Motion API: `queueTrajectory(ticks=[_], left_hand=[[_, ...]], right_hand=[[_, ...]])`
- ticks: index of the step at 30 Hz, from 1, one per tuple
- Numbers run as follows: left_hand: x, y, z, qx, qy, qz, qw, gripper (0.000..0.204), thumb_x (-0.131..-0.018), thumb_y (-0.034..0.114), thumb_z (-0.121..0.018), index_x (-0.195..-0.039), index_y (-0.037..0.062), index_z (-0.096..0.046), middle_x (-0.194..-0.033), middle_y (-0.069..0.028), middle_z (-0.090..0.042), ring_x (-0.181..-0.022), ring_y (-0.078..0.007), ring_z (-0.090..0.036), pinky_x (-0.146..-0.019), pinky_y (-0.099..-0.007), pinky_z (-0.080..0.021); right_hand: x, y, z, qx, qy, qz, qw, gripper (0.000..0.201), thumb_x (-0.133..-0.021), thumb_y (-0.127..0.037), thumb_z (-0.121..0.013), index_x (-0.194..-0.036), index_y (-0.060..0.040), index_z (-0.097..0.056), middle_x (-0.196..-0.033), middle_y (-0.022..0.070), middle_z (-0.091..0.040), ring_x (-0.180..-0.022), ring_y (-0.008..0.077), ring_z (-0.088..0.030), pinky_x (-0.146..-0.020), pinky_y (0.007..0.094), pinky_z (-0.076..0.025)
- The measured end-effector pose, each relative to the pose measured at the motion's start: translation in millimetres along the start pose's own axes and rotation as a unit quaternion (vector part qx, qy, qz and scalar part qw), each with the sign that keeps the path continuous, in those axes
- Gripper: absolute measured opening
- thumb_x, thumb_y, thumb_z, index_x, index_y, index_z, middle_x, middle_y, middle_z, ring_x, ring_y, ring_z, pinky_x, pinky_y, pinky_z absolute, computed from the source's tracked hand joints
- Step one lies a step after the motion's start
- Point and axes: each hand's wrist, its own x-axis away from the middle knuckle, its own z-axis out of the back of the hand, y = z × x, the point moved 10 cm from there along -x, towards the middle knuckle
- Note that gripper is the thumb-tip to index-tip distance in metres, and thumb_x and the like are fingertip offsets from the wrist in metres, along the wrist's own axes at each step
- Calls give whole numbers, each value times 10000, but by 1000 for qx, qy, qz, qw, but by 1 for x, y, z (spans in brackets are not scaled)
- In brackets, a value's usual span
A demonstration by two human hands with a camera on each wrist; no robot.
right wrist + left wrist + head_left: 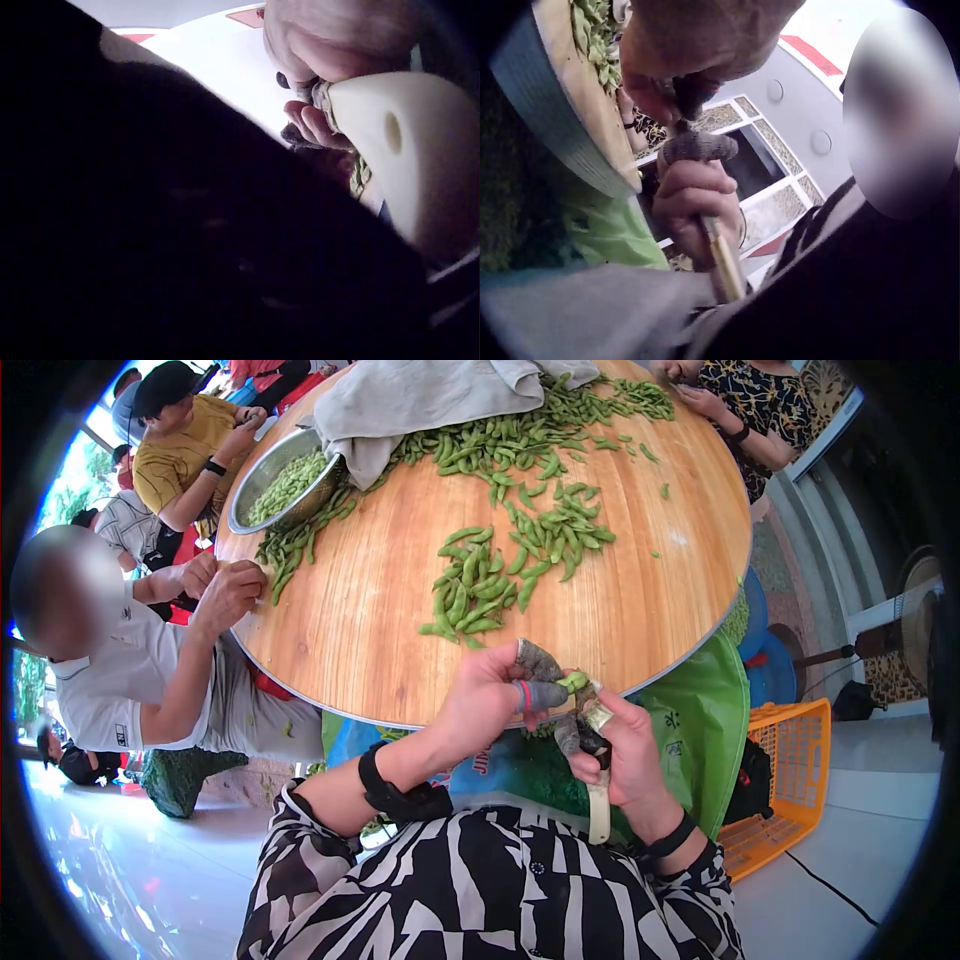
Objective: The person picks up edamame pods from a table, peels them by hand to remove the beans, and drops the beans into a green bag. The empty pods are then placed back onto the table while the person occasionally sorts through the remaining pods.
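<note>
Near the table's front edge, the left hand (492, 692), with grey coverings on thumb and forefinger, pinches a green pod (573, 681). Close beside it, the right hand (622, 750) curls round a tool with a pale handle (599, 812), its covered fingertips at the pod. In the left wrist view the handle (726, 262) sticks out below the curled fingers of the right hand (697, 195). The right wrist view shows the pale handle end (405, 142) large and close, with much of the frame dark. Whether a blade meets the pod is hidden.
Piles of pods (475, 585) lie on the round wooden table (380, 610). A metal bowl of beans (240, 510) stands at the left beside a grey cloth (420, 405). Other people sit around. A green bag (705, 710) hangs at the edge; an orange crate (815, 760) stands right.
</note>
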Motion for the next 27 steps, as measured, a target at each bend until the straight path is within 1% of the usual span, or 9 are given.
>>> queueTrajectory(ticks=[6,8,11,12,14,18,20,23,27], left_hand=[[-3,-8,-4,77,-33,39,996,99,-842,-13,-649,-938,-16,-625,-774,-89,-669,-622,-122,-613,-521,-230,-479],[-2,-3,-5,-17,-21,-13,1000,123,-857,-18,-626,-979,-11,-613,-797,-79,-669,-634,-103,-600,-520,-230,-476],[-1,-8,-3,-99,5,-17,995,149,-873,-31,-593,-1020,-8,-604,-837,-68,-665,-657,-96,-594,-541,-228,-478],[1,-7,-5,-98,7,-18,995,149,-873,-31,-593,-1020,-8,-604,-837,-68,-665,-657,-96,-594,-541,-228,-478],[6,-6,-9,-122,5,-12,992,180,-881,-43,-560,-1051,-2,-600,-865,-57,-658,-679,-86,-581,-581,-225,-485],[11,-6,-11,-118,-16,-14,993,190,-879,-47,-554,-1060,-15,-598,-873,-50,-656,-714,-96,-588,-626,-242,-497],[15,4,-17,-255,-23,-117,960,200,-861,-50,-579,-1057,-22,-597,-862,-54,-656,-753,-94,-588,-664,-260,-503],[19,6,-18,-304,-16,-139,942,209,-842,-49,-602,-1049,-27,-596,-838,-64,-653,-768,-89,-582,-675,-270,-501],[23,4,-18,-352,-28,-92,931,208,-833,-29,-620,-1039,-23,-599,-819,-73,-651,-765,-81,-573,-673,-269,-498]], right_hand=[[3,-23,2,244,31,61,967,358,-939,-61,-477,-1287,14,-518,-803,79,-600,-521,121,-520,-450,238,-392],[3,-25,4,320,53,60,944,358,-922,-63,-520,-1270,25,-522,-797,84,-605,-545,137,-543,-482,258,-427],[20,-65,-22,539,113,313,774,356,-800,-35,-665,-1131,29,-553,-840,149,-588,-697,249,-591,-667,358,-491],[17,-68,-22,540,112,313,773,356,-800,-35,-665,-1131,29,-553,-840,149,-588,-697,249,-591,-667,358,-491],[20,-71,-39,623,90,357,690,311,-756,2,-671,-1044,31,-556,-861,149,-550,-705,289,-580,-642,358,-477],[19,-69,-35,631,90,352,685,271,-718,26,-665,-961,27,-544,-853,154,-510,-712,320,-551,-638,366,-462],[16,-67,-30,619,88,318,713,259,-709,25,-661,-938,23,-541,-841,153,-505,-705,314,-534,-636,366,-451],[16,-68,-32,631,92,322,700,253,-697,23,-656,-923,24,-541,-831,154,-498,-709,311,-523,-636,361,-444],[14,-65,-27,616,81,308,721,296,-693,17,-660,-960,29,-532,-833,157,-493,-718,316,-535,-646,371,-456]])
